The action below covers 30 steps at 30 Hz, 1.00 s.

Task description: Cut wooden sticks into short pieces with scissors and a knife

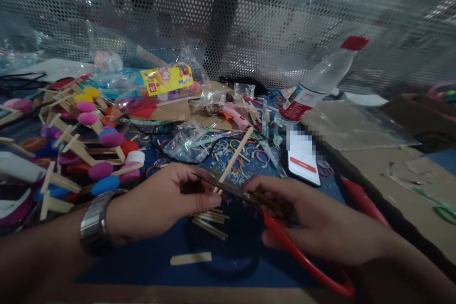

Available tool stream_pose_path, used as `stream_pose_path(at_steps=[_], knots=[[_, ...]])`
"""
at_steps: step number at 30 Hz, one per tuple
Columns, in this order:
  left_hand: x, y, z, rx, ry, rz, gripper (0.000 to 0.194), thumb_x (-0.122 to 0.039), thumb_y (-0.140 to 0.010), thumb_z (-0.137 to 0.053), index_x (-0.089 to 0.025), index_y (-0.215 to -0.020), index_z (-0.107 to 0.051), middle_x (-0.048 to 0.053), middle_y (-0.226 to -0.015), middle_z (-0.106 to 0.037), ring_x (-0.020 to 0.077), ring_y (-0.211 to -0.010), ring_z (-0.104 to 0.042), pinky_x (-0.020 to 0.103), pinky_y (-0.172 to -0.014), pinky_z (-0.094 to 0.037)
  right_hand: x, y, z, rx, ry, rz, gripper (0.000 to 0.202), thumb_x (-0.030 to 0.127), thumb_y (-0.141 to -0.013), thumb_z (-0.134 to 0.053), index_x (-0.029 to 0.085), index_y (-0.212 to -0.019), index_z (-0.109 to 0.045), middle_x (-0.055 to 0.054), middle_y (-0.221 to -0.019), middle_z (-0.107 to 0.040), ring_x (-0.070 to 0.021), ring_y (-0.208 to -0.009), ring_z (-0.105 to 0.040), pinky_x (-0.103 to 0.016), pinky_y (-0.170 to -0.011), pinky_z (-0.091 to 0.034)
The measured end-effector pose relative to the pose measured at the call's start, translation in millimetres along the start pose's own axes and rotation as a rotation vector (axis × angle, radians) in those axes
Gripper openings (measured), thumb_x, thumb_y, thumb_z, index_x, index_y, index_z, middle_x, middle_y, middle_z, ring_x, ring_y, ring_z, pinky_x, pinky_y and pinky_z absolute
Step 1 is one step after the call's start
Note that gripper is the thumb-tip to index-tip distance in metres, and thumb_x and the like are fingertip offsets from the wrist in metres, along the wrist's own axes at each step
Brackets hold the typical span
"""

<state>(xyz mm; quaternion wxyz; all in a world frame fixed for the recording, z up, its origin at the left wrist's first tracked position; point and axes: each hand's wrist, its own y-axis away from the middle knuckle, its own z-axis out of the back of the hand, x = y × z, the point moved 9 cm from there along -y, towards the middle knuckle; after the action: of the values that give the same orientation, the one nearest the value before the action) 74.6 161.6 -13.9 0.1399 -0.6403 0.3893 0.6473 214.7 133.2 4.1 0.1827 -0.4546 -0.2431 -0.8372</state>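
Thin wooden sticks (235,156) point up and away from the fingertips of my left hand (167,197), which is closed on their lower end. My right hand (302,213) is wrapped round red-handled scissors (302,259). The dark blades reach left across the sticks, close to my left fingertips. Several short sticks (210,225) lie on the blue surface just below my left hand. Nearer the front edge lies a flat stick piece (191,259) with one rounded end.
Wooden pieces with colourful round parts (85,152) crowd the left. Behind are plastic bags, a yellow label (167,79) and small scraps. A bottle with a red cap (313,80), a phone (302,161) and cardboard (374,166) are on the right.
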Motion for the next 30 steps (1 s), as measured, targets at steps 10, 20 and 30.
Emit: stream_pose_path(at_steps=[10, 20, 30], knots=[[2.1, 3.7, -1.2, -0.038, 0.004, 0.001, 0.016, -0.031, -0.082, -0.075, -0.018, -0.081, -0.067, -0.002, -0.087, -0.071, 0.0120, -0.085, -0.063, 0.024, -0.081, -0.048, 5.6, -5.8, 18.0, -0.272, 0.085, 0.132, 0.039, 0.044, -0.074, -0.081, 0.023, -0.093, -0.053, 0.004, -0.071, -0.051, -0.0153, -0.061, -0.047, -0.026, -0.052, -0.040], [0.6, 2.3, -8.7, -0.036, 0.185, -0.032, 0.024, -0.032, -0.080, -0.078, -0.013, -0.076, -0.064, -0.002, -0.072, -0.062, 0.0073, -0.068, -0.053, 0.018, -0.064, -0.041, 19.8, 2.4, 9.0, -0.463, -0.338, 0.512, 0.056, 0.004, -0.070, -0.084, 0.033, -0.098, -0.045, 0.004, -0.093, -0.058, -0.0155, -0.075, -0.053, -0.027, -0.061, -0.043], [8.6, 2.5, -14.1, -0.015, 0.276, -0.029, 0.024, -0.027, -0.077, -0.080, -0.012, -0.074, -0.062, -0.001, -0.072, -0.065, 0.0078, -0.069, -0.057, 0.019, -0.067, -0.044, 25.8, -5.5, -5.8, -0.450, -0.332, 0.535, 0.052, -0.002, -0.076, -0.072, 0.034, -0.099, -0.043, 0.004, -0.106, -0.063, -0.0124, -0.072, -0.050, -0.025, -0.062, -0.045]])
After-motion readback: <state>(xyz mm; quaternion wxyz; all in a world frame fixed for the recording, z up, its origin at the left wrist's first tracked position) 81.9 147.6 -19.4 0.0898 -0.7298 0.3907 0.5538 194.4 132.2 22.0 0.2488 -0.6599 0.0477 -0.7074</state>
